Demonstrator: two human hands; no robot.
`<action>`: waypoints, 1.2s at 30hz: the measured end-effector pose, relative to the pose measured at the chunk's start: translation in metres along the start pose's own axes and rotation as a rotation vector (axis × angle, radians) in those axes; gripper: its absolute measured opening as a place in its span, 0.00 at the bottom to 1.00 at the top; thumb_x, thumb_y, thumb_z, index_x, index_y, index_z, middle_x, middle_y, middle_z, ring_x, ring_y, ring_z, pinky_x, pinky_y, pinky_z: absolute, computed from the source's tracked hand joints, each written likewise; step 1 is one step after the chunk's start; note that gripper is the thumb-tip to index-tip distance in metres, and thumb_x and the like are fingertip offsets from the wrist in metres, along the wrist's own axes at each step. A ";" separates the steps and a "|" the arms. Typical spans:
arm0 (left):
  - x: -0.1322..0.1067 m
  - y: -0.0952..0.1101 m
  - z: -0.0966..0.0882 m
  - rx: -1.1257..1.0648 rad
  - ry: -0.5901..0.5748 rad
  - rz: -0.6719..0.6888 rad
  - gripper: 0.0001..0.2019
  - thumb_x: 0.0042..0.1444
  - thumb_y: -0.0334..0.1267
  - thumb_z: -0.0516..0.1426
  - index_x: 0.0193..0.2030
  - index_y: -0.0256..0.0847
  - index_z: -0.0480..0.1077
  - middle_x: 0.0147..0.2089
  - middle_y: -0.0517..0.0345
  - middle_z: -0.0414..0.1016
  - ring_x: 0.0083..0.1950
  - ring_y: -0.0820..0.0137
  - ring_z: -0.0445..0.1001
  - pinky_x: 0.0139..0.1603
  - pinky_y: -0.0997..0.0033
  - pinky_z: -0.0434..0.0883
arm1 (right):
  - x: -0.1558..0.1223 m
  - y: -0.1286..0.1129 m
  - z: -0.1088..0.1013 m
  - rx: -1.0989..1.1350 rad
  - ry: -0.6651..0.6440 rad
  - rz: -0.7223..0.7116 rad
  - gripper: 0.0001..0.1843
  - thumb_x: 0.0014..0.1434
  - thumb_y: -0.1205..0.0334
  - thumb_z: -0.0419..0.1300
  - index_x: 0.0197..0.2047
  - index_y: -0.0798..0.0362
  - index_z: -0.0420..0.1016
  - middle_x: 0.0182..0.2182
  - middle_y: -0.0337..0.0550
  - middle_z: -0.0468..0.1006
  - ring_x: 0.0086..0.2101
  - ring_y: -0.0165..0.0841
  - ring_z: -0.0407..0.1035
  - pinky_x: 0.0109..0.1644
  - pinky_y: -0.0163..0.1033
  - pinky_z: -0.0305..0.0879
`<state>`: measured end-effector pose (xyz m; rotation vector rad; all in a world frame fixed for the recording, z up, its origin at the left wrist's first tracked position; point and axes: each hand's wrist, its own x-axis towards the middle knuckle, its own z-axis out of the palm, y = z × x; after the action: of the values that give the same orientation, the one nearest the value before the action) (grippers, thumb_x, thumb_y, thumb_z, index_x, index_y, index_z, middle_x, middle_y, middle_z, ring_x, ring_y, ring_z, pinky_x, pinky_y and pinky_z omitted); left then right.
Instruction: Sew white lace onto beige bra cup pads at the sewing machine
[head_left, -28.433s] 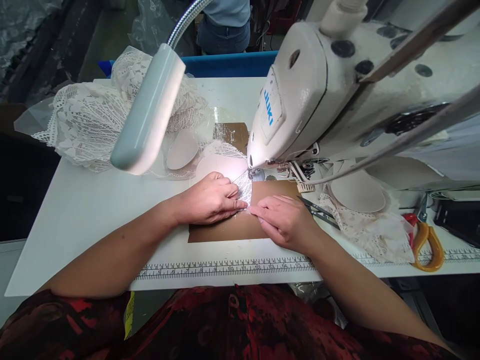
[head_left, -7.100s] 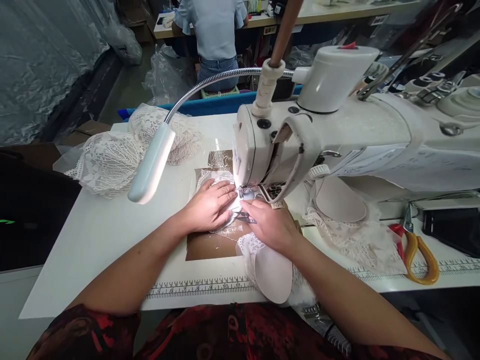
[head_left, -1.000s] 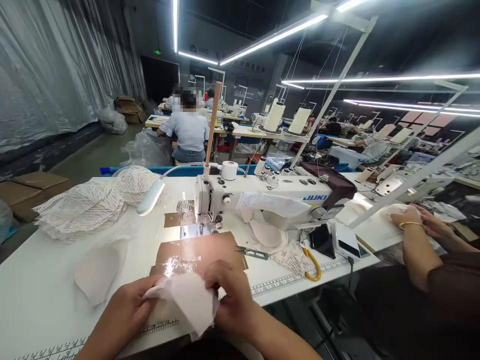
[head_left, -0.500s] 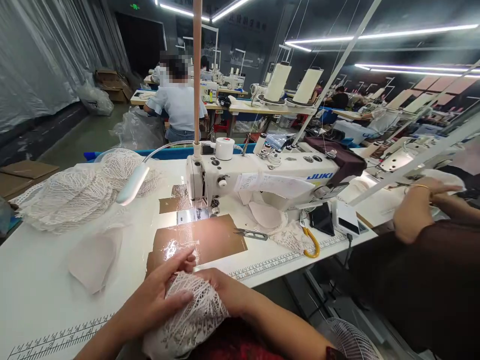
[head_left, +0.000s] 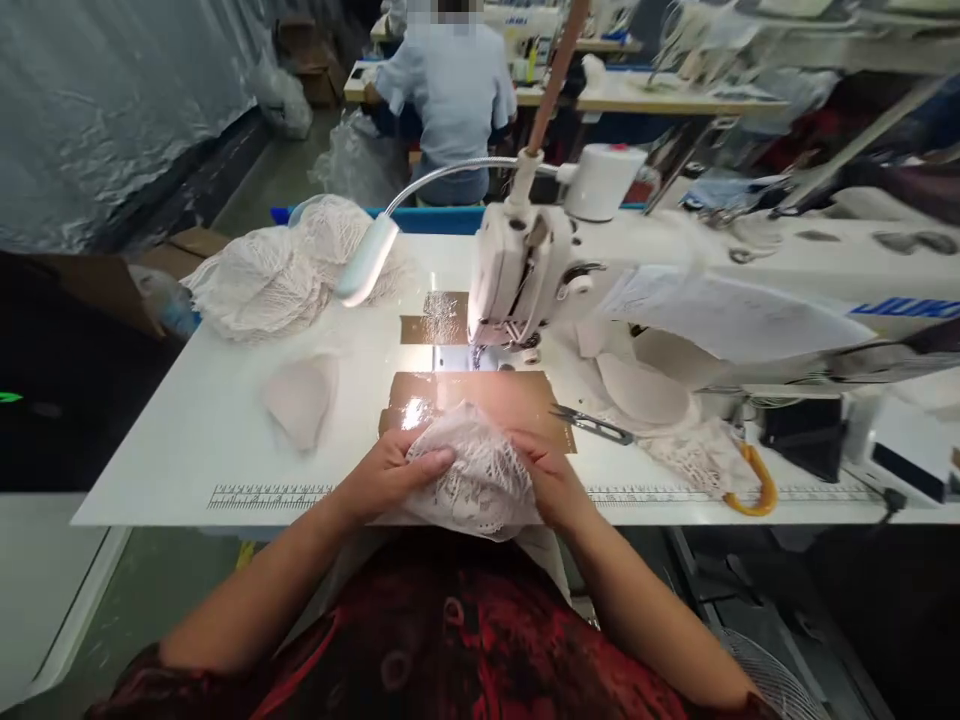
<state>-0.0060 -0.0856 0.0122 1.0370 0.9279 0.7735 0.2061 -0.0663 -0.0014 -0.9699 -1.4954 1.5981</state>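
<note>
Between my two hands is a white lace bra cup (head_left: 480, 475), held up at the table's front edge. My left hand (head_left: 401, 468) pinches its left side, thumb on top. My right hand (head_left: 546, 475) grips the right side, its fingers partly hidden by the lace. Just beyond lies a brown taped sheet (head_left: 472, 390) in front of the sewing machine's (head_left: 517, 270) needle area. Thread snips (head_left: 592, 424) rest at the right end of that sheet. A plain beige cup piece (head_left: 300, 400) lies on the table to the left.
A pile of lace cups (head_left: 262, 280) stands at the back left, beneath a bent lamp (head_left: 367, 262). On the right are another cup piece (head_left: 646, 390), yellow-handled scissors (head_left: 757, 485) and a black device (head_left: 802, 435). A printed ruler (head_left: 270, 497) runs along the front edge. A person (head_left: 450, 90) sits ahead.
My view has swung right and down. My hands have parted to opposite sides of the lace cup, which is now raised and spread at the table edge.
</note>
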 end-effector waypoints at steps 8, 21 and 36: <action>0.000 -0.002 -0.002 0.213 -0.042 0.088 0.17 0.58 0.48 0.56 0.29 0.33 0.70 0.28 0.58 0.67 0.28 0.75 0.64 0.28 0.77 0.62 | 0.002 -0.008 -0.001 -0.073 -0.088 0.061 0.16 0.56 0.48 0.60 0.33 0.54 0.74 0.30 0.40 0.72 0.32 0.32 0.66 0.37 0.36 0.63; -0.011 0.033 -0.016 0.697 -0.103 0.408 0.24 0.52 0.38 0.62 0.56 0.41 0.62 0.59 0.47 0.65 0.57 0.62 0.66 0.52 0.66 0.68 | 0.002 -0.031 0.016 -0.371 -0.150 -0.080 0.12 0.57 0.57 0.60 0.24 0.53 0.71 0.24 0.39 0.70 0.26 0.29 0.62 0.32 0.35 0.60; -0.030 -0.011 -0.008 -0.661 0.019 -0.022 0.41 0.43 0.71 0.54 0.53 0.39 0.66 0.51 0.45 0.70 0.51 0.57 0.71 0.48 0.59 0.72 | 0.000 -0.021 0.017 0.232 0.230 0.063 0.15 0.43 0.53 0.70 0.21 0.53 0.72 0.20 0.35 0.67 0.23 0.27 0.60 0.27 0.34 0.61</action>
<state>-0.0244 -0.1124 0.0077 0.4392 0.6249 0.9828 0.1908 -0.0730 0.0198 -1.0352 -1.1076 1.6027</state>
